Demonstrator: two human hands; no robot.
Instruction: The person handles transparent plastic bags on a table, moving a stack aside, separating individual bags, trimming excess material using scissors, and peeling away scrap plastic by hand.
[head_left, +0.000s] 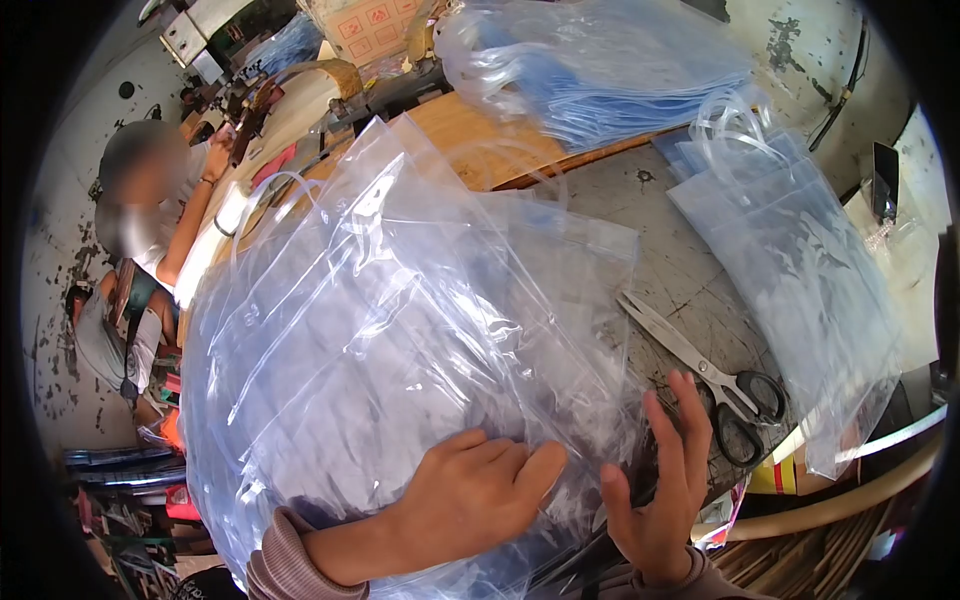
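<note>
A large pile of clear plastic bags (330, 380) with looped handles spreads in front of me over the table's near edge. My left hand (465, 500) rests on the near side of the pile, its fingers curled in against the film of the top bag. What lies under those fingers is partly hidden. To its right, my right hand (660, 480) is raised with the fingers apart and nothing in them, beside the pile's right edge. Just beyond it lies a pair of scissors (700, 365) with black handles, blades pointing away to the left.
A thick stack of clear bags (610, 90) lies at the back, and more handled bags (790, 270) lie on the right. A phone (885, 180) is at the far right. Another person (150, 200) sits at the left by the long wooden table (500, 140).
</note>
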